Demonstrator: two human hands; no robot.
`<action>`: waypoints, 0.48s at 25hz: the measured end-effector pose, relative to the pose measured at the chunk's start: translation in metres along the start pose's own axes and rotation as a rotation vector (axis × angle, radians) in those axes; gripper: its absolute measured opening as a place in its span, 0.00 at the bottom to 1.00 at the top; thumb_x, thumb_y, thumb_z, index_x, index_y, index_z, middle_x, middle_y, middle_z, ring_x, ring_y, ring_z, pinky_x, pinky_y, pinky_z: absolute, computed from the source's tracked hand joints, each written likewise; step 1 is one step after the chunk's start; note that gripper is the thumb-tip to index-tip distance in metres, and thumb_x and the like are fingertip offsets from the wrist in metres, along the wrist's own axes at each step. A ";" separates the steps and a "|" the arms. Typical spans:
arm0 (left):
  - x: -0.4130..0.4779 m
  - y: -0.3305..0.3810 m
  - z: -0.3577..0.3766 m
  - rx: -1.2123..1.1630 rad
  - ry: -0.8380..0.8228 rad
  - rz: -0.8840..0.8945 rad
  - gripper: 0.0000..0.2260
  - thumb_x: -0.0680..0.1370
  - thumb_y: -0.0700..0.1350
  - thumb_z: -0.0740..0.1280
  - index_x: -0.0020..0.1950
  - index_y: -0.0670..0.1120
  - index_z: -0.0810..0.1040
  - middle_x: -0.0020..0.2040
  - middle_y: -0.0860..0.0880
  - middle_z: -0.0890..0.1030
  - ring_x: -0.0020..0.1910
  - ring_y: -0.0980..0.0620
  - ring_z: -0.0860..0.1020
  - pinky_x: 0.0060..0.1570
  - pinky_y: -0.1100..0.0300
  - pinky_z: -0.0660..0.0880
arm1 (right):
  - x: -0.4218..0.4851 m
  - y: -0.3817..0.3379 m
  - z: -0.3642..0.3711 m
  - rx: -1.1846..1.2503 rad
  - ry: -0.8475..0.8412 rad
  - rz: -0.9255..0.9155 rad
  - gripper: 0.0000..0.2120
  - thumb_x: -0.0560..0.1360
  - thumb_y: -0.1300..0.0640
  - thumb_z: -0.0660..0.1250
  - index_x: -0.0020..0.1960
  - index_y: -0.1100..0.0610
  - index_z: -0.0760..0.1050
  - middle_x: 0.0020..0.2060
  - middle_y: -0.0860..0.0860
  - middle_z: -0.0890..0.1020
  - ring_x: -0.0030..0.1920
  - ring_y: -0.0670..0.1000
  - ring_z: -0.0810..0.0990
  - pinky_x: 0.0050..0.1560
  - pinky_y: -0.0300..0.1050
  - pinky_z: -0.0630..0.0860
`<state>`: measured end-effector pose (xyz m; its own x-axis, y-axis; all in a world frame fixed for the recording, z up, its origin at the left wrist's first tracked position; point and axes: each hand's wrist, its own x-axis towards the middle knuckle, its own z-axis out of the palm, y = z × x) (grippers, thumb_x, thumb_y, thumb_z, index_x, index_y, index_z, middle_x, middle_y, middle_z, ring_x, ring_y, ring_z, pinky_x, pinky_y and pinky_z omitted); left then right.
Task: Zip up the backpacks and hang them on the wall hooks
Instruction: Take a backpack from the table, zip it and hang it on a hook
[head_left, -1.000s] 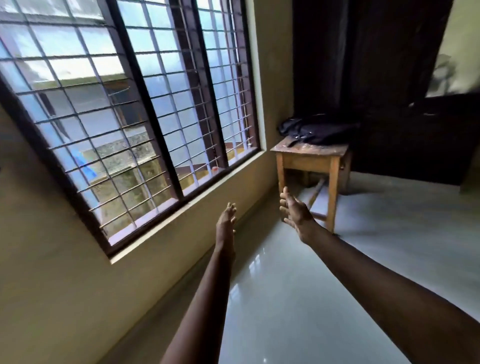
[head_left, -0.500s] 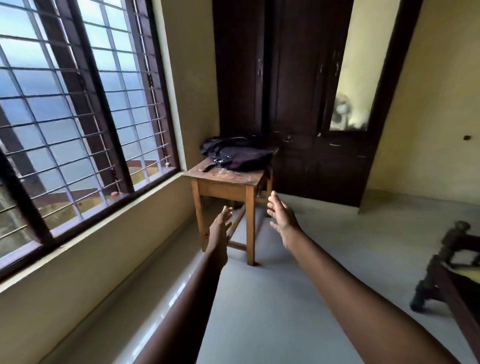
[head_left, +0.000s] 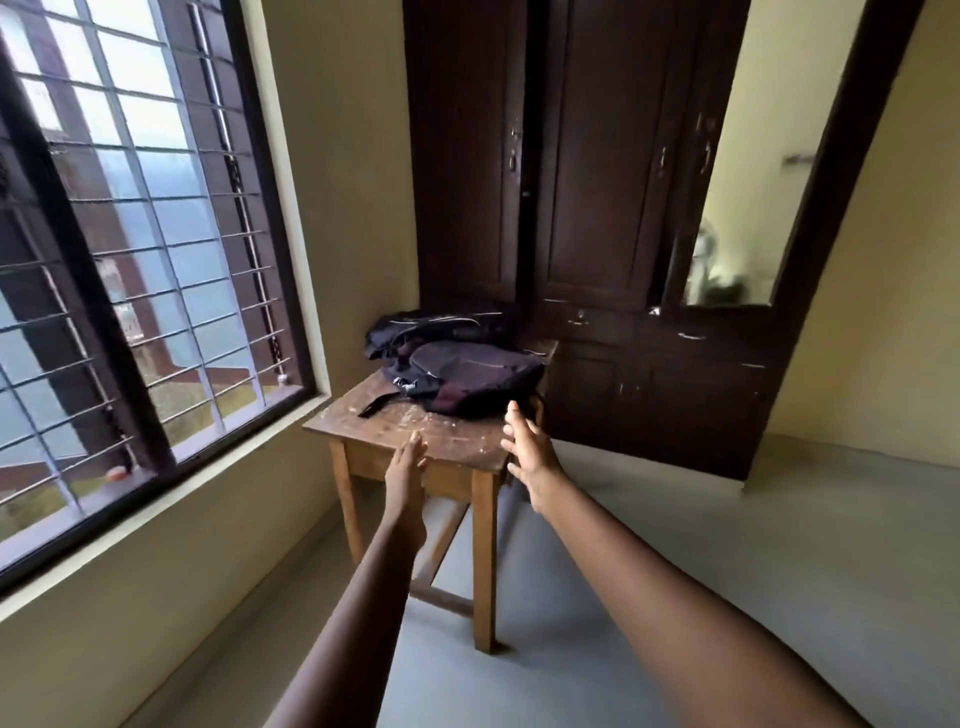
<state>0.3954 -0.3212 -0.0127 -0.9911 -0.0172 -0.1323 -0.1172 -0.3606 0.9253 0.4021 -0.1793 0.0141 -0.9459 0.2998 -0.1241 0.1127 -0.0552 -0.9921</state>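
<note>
Wooden table (head_left: 415, 431) bears two dark backpacks (head_left: 467, 374).

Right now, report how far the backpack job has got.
Done: nothing visibly. The near backpack and far backpack lie on the wooden table. In hand: nothing; left hand and right hand reach toward them, open. Left: zipping and hanging both; no hooks in view.

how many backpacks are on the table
2. One dark purplish fabric backpack lies on the small wooden table, nearer the camera; a second black fabric backpack lies just behind it, partly hidden. No others show.
</note>
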 end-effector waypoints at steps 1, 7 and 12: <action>0.030 0.000 0.011 0.005 0.008 -0.001 0.19 0.80 0.50 0.56 0.70 0.46 0.68 0.70 0.45 0.71 0.65 0.47 0.70 0.62 0.55 0.61 | 0.030 -0.004 -0.002 -0.008 0.011 -0.005 0.29 0.77 0.40 0.54 0.70 0.57 0.65 0.68 0.57 0.71 0.66 0.57 0.72 0.66 0.51 0.66; 0.160 -0.029 0.069 0.072 0.007 -0.045 0.19 0.80 0.51 0.56 0.70 0.48 0.68 0.69 0.47 0.72 0.65 0.48 0.71 0.60 0.55 0.62 | 0.171 -0.008 -0.036 -0.040 0.003 0.021 0.26 0.79 0.44 0.54 0.68 0.61 0.67 0.68 0.65 0.69 0.68 0.64 0.69 0.69 0.59 0.64; 0.265 -0.048 0.131 0.065 0.080 -0.029 0.19 0.79 0.53 0.59 0.68 0.49 0.71 0.65 0.49 0.75 0.63 0.50 0.72 0.55 0.57 0.64 | 0.291 -0.029 -0.073 -0.090 -0.089 0.012 0.23 0.79 0.45 0.55 0.68 0.57 0.68 0.68 0.62 0.71 0.68 0.60 0.70 0.68 0.56 0.66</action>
<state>0.1298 -0.1862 -0.0455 -0.9791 -0.0832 -0.1853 -0.1526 -0.3011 0.9413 0.1462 -0.0206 0.0050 -0.9671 0.2138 -0.1375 0.1469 0.0286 -0.9887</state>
